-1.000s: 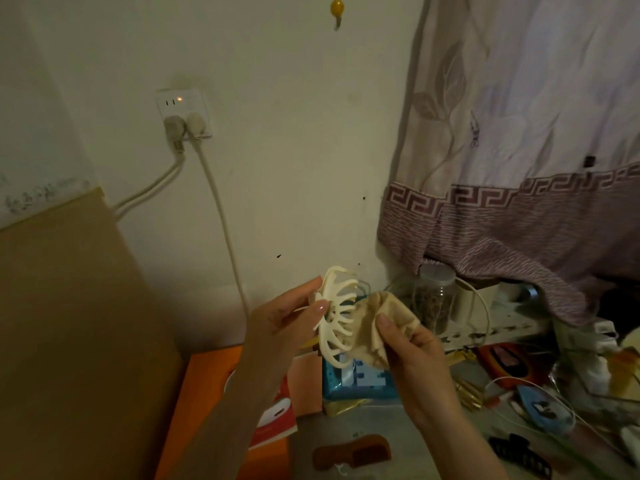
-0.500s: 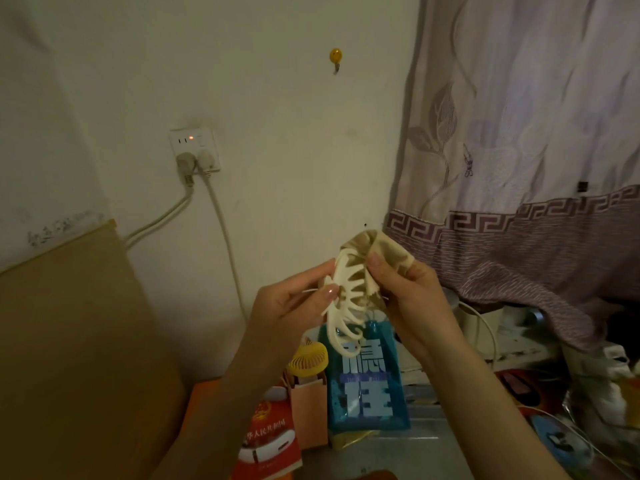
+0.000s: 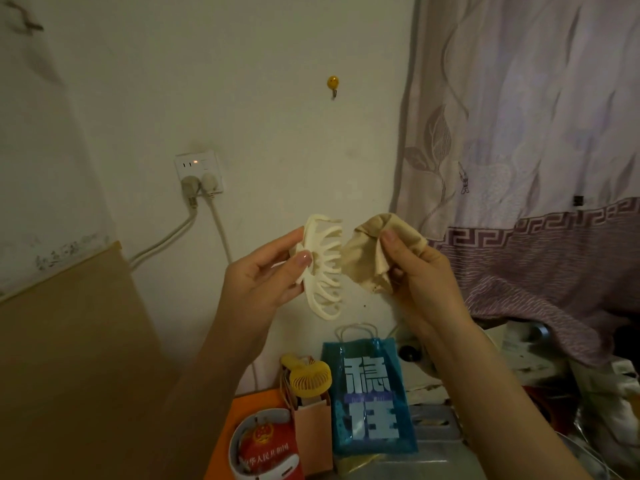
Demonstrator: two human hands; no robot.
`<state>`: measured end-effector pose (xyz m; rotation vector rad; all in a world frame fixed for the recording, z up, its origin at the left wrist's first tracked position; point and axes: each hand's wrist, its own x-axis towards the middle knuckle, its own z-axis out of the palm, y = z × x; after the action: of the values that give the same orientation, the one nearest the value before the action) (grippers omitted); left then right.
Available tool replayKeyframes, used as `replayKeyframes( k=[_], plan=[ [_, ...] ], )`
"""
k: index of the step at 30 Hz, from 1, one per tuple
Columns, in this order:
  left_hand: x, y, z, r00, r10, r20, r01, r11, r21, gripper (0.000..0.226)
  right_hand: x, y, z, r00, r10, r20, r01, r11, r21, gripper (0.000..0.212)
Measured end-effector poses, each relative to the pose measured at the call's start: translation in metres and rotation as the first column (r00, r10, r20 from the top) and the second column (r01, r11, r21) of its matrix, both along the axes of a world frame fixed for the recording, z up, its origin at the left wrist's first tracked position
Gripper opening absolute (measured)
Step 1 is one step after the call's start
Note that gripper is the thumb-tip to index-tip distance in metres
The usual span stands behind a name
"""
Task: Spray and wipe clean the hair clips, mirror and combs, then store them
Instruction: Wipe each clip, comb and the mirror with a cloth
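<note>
A large cream claw hair clip (image 3: 323,268) is held up in front of the wall, its curved teeth pointing right. My left hand (image 3: 265,273) pinches it at the hinge between thumb and fingers. My right hand (image 3: 414,273) grips a crumpled beige cloth (image 3: 372,252) just right of the clip, the cloth's edge at the tips of the teeth. No combs or mirror show in this view.
Below my hands stand a blue paper bag (image 3: 372,396), a small orange bag (image 3: 313,429) with a yellow handheld fan (image 3: 310,377), and a red-and-white packet (image 3: 266,445) on an orange surface. A wall socket (image 3: 199,171) with cables is at left, a curtain (image 3: 526,150) at right.
Both hands rose with the clip and cloth as the view tilted up. The cloth, wrapped over the clip's teeth half a second ago, has drawn off to the right.
</note>
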<state>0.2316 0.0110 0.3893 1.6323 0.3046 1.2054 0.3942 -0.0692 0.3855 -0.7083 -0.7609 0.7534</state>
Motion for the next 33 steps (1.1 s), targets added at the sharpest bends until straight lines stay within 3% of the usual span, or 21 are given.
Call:
replayKeyframes(
  k=[5, 21, 28, 33],
  plan=[
    [0.012, -0.005, 0.006, 0.999, -0.011, 0.044, 0.010, 1.000, 0.002, 0.043, -0.018, 0.003, -0.003, 0.993, 0.072, 0.092, -0.070, 0.997, -0.028, 0.025],
    [0.015, -0.006, 0.001, 0.986, 0.084, 0.146, -0.081, 0.996, -0.028, 0.043, -0.030, 0.003, -0.031, 0.996, 0.072, 0.061, -0.069, 0.996, -0.052, 0.028],
    [0.013, -0.007, -0.002, 0.992, 0.095, 0.086, -0.098, 0.995, 0.027, 0.035, -0.031, 0.008, -0.035, 0.997, 0.071, 0.034, -0.070, 0.997, -0.030, 0.027],
    [0.006, -0.001, 0.003, 0.989, 0.130, -0.071, -0.123, 0.988, 0.092, 0.060, -0.021, 0.008, -0.036, 0.997, 0.046, 0.059, -0.042, 0.997, -0.061, 0.029]
  ],
)
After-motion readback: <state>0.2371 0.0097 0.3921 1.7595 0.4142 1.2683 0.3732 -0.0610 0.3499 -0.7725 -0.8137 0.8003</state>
